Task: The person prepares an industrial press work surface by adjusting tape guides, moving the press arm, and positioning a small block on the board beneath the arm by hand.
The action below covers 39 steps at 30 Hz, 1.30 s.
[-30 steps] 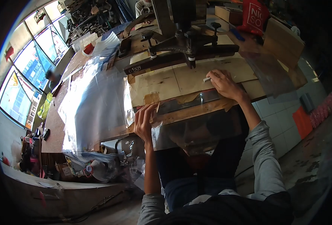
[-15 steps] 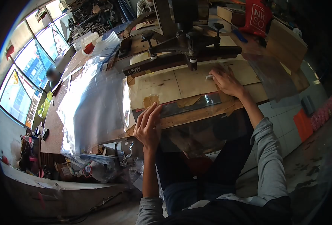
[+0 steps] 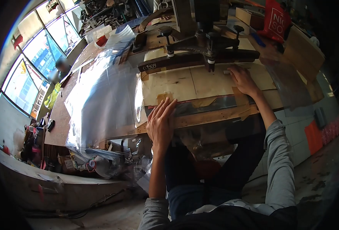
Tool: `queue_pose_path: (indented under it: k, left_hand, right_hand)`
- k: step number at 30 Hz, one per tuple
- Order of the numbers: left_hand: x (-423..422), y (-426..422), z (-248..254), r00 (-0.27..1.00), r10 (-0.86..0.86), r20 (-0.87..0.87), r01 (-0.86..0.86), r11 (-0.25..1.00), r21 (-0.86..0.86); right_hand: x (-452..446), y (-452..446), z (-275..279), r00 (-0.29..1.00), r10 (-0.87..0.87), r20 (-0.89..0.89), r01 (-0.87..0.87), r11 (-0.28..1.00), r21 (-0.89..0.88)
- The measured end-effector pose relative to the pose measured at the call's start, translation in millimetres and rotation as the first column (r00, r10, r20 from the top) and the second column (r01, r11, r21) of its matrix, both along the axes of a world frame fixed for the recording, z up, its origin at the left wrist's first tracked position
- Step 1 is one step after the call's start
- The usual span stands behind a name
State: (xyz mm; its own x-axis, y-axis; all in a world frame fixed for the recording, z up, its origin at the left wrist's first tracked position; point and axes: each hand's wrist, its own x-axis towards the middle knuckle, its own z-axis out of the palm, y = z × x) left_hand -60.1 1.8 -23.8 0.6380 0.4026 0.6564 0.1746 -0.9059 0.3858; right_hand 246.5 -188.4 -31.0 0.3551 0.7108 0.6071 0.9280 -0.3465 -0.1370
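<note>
My left hand (image 3: 161,122) lies at the front edge of the work board, fingers stretched out and close together. Its fingertips touch the board beside a patch of brown tape (image 3: 164,97); the thumb is mostly hidden. My right hand (image 3: 245,81) rests over the right part of the pale board (image 3: 211,81), its fingers closed around a small whitish piece (image 3: 227,72) that I cannot name more closely. A dark strip (image 3: 192,108) runs along the board's front. Above the board stands a black press head (image 3: 200,57) with a long bar.
Clear plastic sheets (image 3: 104,99) lie in a stack on the left of the table. A red bag (image 3: 276,21) and a cardboard box (image 3: 303,50) stand at the back right. Another person (image 3: 63,66) is by the windows. A clear sheet (image 3: 292,86) overhangs the right edge.
The whole view has shifted, so the scene sits further right. My left fingers have straightened and lie flatter at the board's edge. My right hand keeps the whitish piece, slightly nearer the press.
</note>
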Motion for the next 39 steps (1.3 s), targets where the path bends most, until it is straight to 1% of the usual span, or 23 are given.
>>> queue_pose_path:
  k: [5,7,11,14,17,22,26,28,32,35,38,39]
  left_hand:
    - [1,2,-2,1.0,-0.009,-0.005,0.009,0.998,-0.06]
    - [2,2,-1,1.0,-0.017,-0.017,0.015,0.995,-0.097]
    - [3,3,-1,1.0,-0.009,-0.023,0.007,0.996,-0.091]
    - [4,2,2,1.0,0.002,-0.028,-0.004,0.995,-0.096]
    - [6,2,2,0.999,0.016,-0.031,-0.019,0.995,-0.093]
    - [7,-1,7,0.998,0.051,-0.045,-0.056,0.99,-0.13]
    - [7,-1,6,0.996,0.068,-0.061,-0.075,0.991,-0.11]
    - [7,1,3,0.996,0.063,-0.056,-0.068,0.994,-0.083]
    - [7,0,6,0.995,0.065,-0.077,-0.074,0.989,-0.129]
    - [7,1,4,0.995,0.06,-0.085,-0.071,0.99,-0.125]
    - [6,1,3,0.995,0.054,-0.081,-0.064,0.991,-0.12]
    - [6,1,4,0.995,0.056,-0.077,-0.064,0.991,-0.118]
  right_hand:
    - [0,4,3,0.998,0.052,-0.039,-0.051,0.998,0.021]
    - [3,5,2,0.998,0.051,-0.026,-0.05,0.999,0.017]
    - [1,7,5,0.999,0.032,-0.012,-0.032,1.0,0.002]
    - [3,8,0,0.997,-0.041,0.069,0.04,0.999,0.01]
    - [1,9,4,0.993,-0.073,0.095,0.067,0.996,0.065]
    - [0,11,4,0.984,-0.127,0.122,0.123,0.991,0.044]
    - [3,14,4,0.974,-0.152,0.167,0.146,0.988,0.047]
    - [4,15,4,0.969,-0.182,0.168,0.178,0.983,0.044]
    - [-3,18,8,0.943,-0.271,0.194,0.271,0.962,0.028]
    - [-5,20,10,0.911,-0.312,0.269,0.314,0.949,0.036]
    - [-2,21,8,0.92,-0.279,0.274,0.276,0.96,0.05]
    - [-2,22,10,0.934,-0.279,0.222,0.279,0.96,0.034]
